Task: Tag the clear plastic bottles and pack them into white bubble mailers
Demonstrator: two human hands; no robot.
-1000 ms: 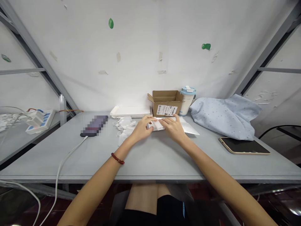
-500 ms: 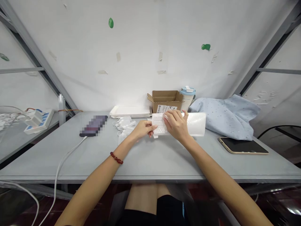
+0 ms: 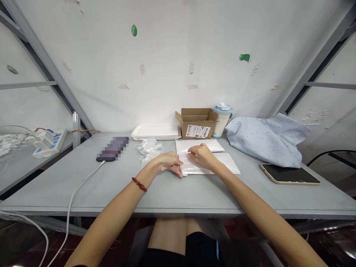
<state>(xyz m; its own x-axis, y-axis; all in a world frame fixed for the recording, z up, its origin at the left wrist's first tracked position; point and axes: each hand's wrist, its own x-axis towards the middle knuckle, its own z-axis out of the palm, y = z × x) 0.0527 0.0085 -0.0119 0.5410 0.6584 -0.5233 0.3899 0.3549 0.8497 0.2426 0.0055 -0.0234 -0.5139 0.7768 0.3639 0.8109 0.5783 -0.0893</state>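
Note:
A white padded envelope lies on the grey table, its left end towards my left hand. My left thumb and fingers are closed on that left end. My right hand rests over the envelope with fingers bent and fingertips pressed together at its clear-looking flap area; what exactly they pinch there is too small to make out. Just behind lies a second white envelope, partly covered by my right hand. Left of my left hand is a pile of small clear and white plastic pieces.
An opened cardboard box and a lidded cup stand at the back, beside a stack of white envelopes. Pale blue cloth and a phone lie right. A cabled phone lies left.
Both hands have lowered the envelope towards me onto the table, uncovering the second envelope behind it. My right fingers have shifted to the left part of the envelope. The view tilted slightly.

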